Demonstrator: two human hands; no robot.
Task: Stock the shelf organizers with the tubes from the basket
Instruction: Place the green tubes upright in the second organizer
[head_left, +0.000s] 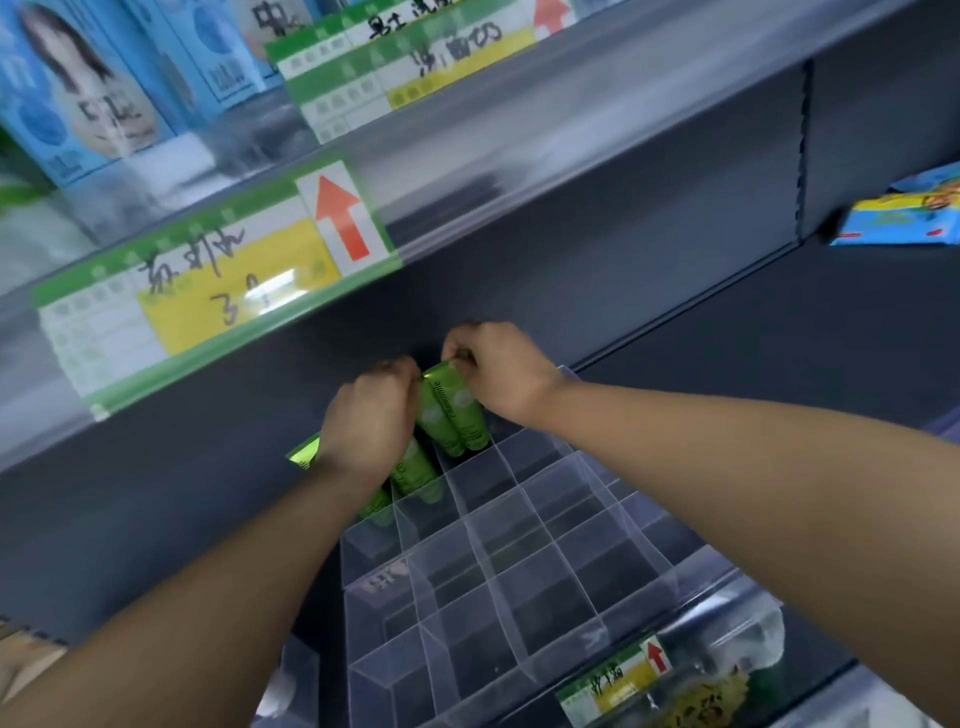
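Observation:
A clear plastic organizer (519, 582) with a grid of compartments sits on the dark shelf. Several green tubes (451, 415) stand in its far cells. My right hand (504, 374) pinches the crimped top of a green tube at the back row. My left hand (369, 415) is curled over the tops of neighbouring green tubes (413, 470) at the back left, its fingers against the same cluster. Another green tube end (304, 457) shows left of my left wrist. No basket shows in the frame.
The shelf above (519, 171) overhangs close over my hands, with green and yellow price labels (218, 291) on its edge. Blue boxes (83, 104) stand on it. A blue packet (898, 218) lies at far right. A lower price label (618, 680) is in front of the organizer.

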